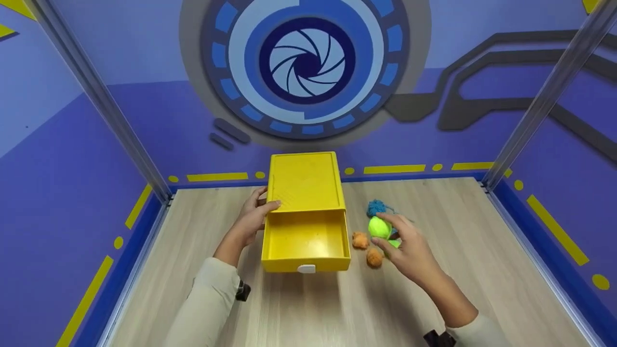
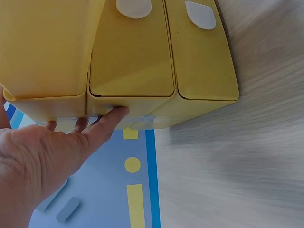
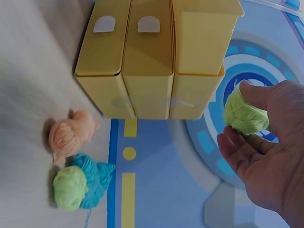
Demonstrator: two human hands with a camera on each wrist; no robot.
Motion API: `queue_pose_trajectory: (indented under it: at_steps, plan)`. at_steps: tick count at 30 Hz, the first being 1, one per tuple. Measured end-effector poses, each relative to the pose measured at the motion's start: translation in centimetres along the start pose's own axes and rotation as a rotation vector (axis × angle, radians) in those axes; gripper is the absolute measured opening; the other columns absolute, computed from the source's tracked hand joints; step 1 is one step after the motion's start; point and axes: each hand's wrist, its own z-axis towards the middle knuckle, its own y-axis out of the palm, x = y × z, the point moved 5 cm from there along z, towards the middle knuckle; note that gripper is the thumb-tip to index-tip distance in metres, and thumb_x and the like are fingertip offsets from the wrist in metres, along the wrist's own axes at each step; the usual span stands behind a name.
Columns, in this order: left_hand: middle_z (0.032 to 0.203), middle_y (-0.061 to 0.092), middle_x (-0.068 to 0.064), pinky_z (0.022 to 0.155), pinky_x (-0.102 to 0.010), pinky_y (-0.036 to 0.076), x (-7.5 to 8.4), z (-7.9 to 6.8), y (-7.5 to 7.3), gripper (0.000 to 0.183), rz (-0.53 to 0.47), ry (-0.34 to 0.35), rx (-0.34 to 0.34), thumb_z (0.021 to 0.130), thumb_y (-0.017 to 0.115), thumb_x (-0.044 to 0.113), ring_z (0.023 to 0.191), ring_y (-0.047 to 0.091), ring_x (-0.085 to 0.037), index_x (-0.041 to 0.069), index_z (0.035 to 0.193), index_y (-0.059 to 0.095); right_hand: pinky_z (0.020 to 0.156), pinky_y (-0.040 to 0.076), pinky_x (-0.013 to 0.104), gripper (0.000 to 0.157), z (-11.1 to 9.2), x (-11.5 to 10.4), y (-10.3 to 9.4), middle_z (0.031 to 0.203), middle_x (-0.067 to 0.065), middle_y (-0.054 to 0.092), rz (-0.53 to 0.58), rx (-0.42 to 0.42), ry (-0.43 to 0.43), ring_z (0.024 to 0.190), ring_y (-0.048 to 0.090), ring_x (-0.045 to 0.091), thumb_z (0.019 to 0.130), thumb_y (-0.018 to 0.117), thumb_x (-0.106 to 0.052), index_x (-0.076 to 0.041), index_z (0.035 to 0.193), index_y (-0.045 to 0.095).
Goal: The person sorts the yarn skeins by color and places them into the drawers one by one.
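Observation:
A yellow unit of three stacked drawers point(image 1: 304, 180) stands on the table with its top drawer point(image 1: 284, 265) pulled out. My left hand point(image 1: 251, 217) rests against the unit's left side, thumb on the top; in the left wrist view the fingers point(image 2: 111, 121) lie fairly straight along that side. To the right of the drawer, my right hand point(image 1: 409, 248) pinches a bright green yarn ball point(image 1: 380, 227) between thumb and fingers, raised above the table. Beneath it lie another green yarn ball point(image 3: 70, 188), blue yarn point(image 1: 375, 208) and two orange yarn balls point(image 1: 374, 258) point(image 1: 360, 240).
The wooden table point(image 1: 193, 289) is bounded by blue printed panels point(image 1: 144, 130) at the back and both sides, joined by metal posts point(image 1: 111, 115). White tabs point(image 3: 148, 24) mark the drawer fronts. A loose blue strand trails from the blue yarn.

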Motion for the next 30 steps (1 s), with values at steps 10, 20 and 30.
queue_pose_trajectory:
  at_steps: [10, 20, 30]
  plan:
    - [0.155, 0.050, -0.013, 0.108, -0.057, 0.058, 0.0, -0.2, -0.1, 0.081, 0.002, -0.017, 0.006, 0.099, 0.072, 0.038, 0.137, 0.061, -0.034, 0.025, 0.167, 0.030, 0.087, 0.062, 0.027, 0.052, 1.7, -1.9, 1.7, 0.127, 0.005, 0.069, 0.053, -0.057, -0.043, 0.104, 0.066, 0.014, 0.091, 0.084, -0.015, -0.012, 0.140, 0.066]
    - [0.155, 0.051, -0.013, 0.111, -0.060, 0.055, 0.0, -0.2, -0.2, 0.080, 0.008, -0.024, 0.004, 0.099, 0.072, 0.038, 0.139, 0.060, -0.035, 0.026, 0.166, 0.031, 0.087, 0.063, 0.028, 0.050, 2.5, -3.6, 3.5, 0.130, 0.001, 0.067, 0.126, -0.169, -0.014, 0.104, 0.066, 0.015, 0.096, 0.081, -0.020, -0.016, 0.143, 0.064]
    - [0.155, 0.051, -0.013, 0.108, -0.059, 0.057, 0.0, -0.1, -0.1, 0.078, 0.002, -0.006, 0.001, 0.099, 0.072, 0.037, 0.137, 0.062, -0.035, 0.026, 0.165, 0.032, 0.088, 0.062, 0.030, 0.051, 3.2, -5.2, 4.1, 0.124, 0.001, 0.069, 0.090, -0.184, -0.086, 0.100, 0.063, 0.011, 0.094, 0.082, -0.024, -0.016, 0.141, 0.064]
